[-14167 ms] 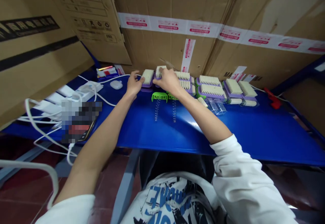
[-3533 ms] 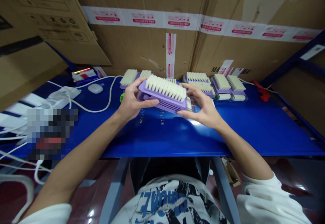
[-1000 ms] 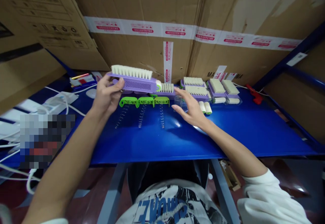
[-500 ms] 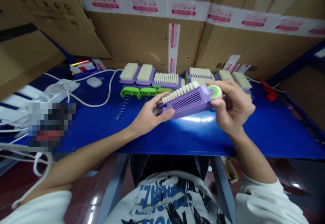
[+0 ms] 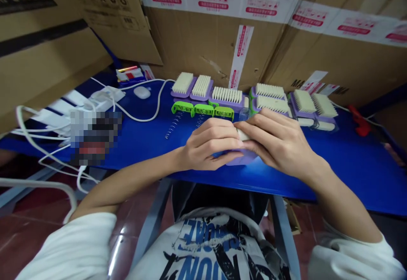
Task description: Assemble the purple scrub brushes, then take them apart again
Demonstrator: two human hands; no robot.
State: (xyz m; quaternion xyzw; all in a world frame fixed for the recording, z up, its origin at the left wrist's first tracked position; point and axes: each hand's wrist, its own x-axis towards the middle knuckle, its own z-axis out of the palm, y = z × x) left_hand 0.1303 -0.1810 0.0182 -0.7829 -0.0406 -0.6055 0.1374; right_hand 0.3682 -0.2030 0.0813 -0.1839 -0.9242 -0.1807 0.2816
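Both hands are wrapped round a purple brush (image 5: 242,158) held low over the blue table, and they hide most of it. My left hand (image 5: 212,143) curls over its left side. From the right, my right hand (image 5: 278,141) closes on it, fingertips nearly meeting the left ones at a whitish part that peeks out between them. Just behind the hands, green clip-like pieces (image 5: 203,110) stand in a row, with a thin coil spring (image 5: 174,125) in front of the leftmost. Further back lie several purple brushes with cream bristles (image 5: 227,95).
A large cardboard box (image 5: 203,47) walls off the back of the blue table (image 5: 349,161). To the left are a white power strip (image 5: 106,95) with tangled cables, a white mouse (image 5: 142,92) and a blurred-out object (image 5: 95,138). A red piece (image 5: 359,121) lies at the right.
The brush has been turned and lowered, its bristles now out of sight. My left hand has moved onto its near side and both hands have come together. The camera view has swung left.
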